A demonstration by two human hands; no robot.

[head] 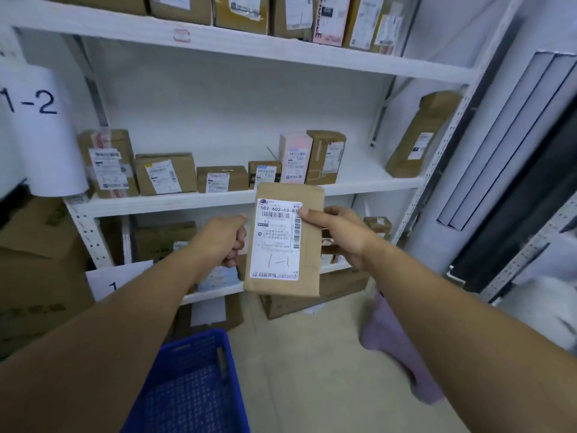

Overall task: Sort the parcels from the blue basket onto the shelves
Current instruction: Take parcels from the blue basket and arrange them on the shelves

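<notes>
A flat brown parcel [307,245] with a white shipping label, hand-marked "1-1", is held upright in front of the shelves. My right hand [338,235] pinches its upper right edge, thumb on the label. My left hand [226,242] is curled into a fist just left of the parcel, and nothing shows inside it. The blue basket [187,343] sits on the floor below my left forearm; the part in view holds no parcels. The white middle shelf [218,198] carries several labelled boxes, and a sign "1-2" [31,103] hangs at its left.
The top shelf [249,46] is packed with parcels. A tall brown box [418,135] leans at the right end of the middle shelf. Lower shelves and the floor hold more cartons [312,300]. A purple cloth [396,348] lies on the floor, right. Large cartons [34,276] stand left.
</notes>
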